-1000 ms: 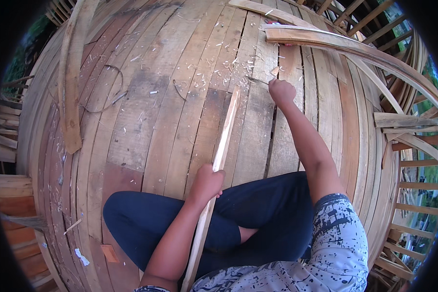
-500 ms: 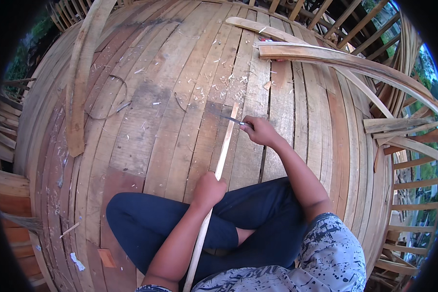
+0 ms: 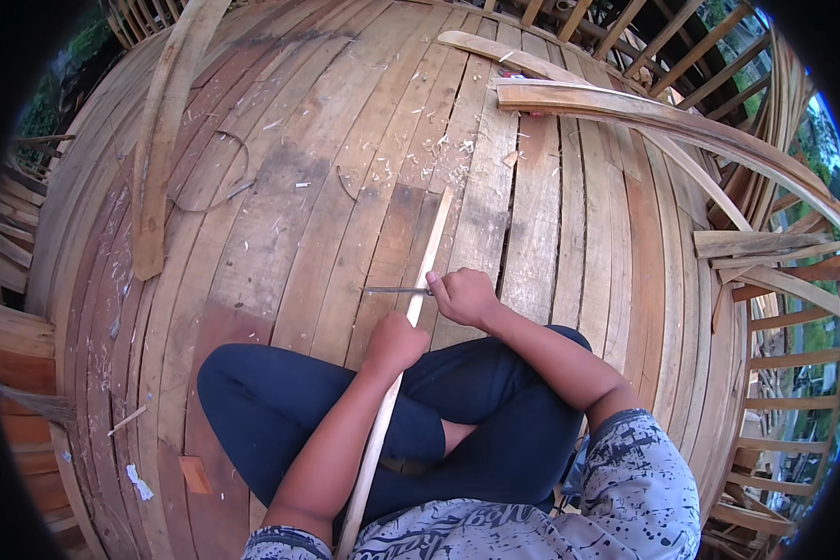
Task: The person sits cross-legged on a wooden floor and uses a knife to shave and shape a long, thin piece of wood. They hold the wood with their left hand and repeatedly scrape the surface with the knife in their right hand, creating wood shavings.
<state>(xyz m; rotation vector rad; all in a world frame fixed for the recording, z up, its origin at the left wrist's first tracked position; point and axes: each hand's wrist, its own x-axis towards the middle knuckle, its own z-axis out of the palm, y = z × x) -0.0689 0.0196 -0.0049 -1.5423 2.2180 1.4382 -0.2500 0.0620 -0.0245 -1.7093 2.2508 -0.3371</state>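
Observation:
A long, thin strip of pale wood (image 3: pixel 428 261) runs from my waist, across my crossed legs and out over the plank floor. My left hand (image 3: pixel 396 346) is wrapped round it near its middle. Just beyond that grip, my right hand (image 3: pixel 464 296) holds a knife (image 3: pixel 394 290) by its handle, which the fingers mostly hide. The blade points left and lies across the strip, touching it, a short way ahead of my left knuckles. The strip's far tip slants up and slightly right.
Wood shavings (image 3: pixel 455 155) litter the floor (image 3: pixel 345 233) past the strip's tip. A long board (image 3: pixel 155 168) lies at left, near a thin bent cord (image 3: pixel 245 159). Curved timbers (image 3: pixel 625 105) rest at the far right. Slatted wooden railing (image 3: pixel 793 403) edges the right side.
My right hand has drawn the knife back along the strip, closer to my left hand, and the blade has swung to point straight left. My left hand keeps its grip.

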